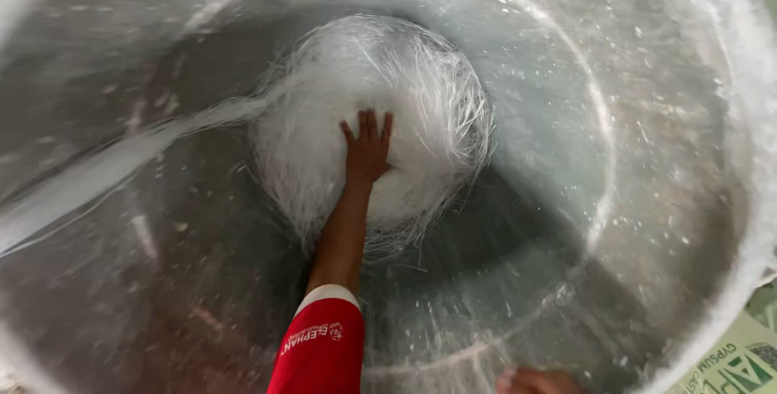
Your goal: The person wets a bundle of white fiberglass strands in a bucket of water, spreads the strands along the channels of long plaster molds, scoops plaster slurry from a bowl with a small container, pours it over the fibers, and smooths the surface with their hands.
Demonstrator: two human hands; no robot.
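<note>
Deep at the bottom of the big grey basin [647, 159], we press our left hand [367, 149] flat and open-fingered on the white fibre mat [421, 94], while our right hand [538, 380] barely shows, grip unclear.

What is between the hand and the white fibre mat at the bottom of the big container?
Nothing visible: the left hand lies flat on the white fibre mat at the bottom of the round container.
</note>
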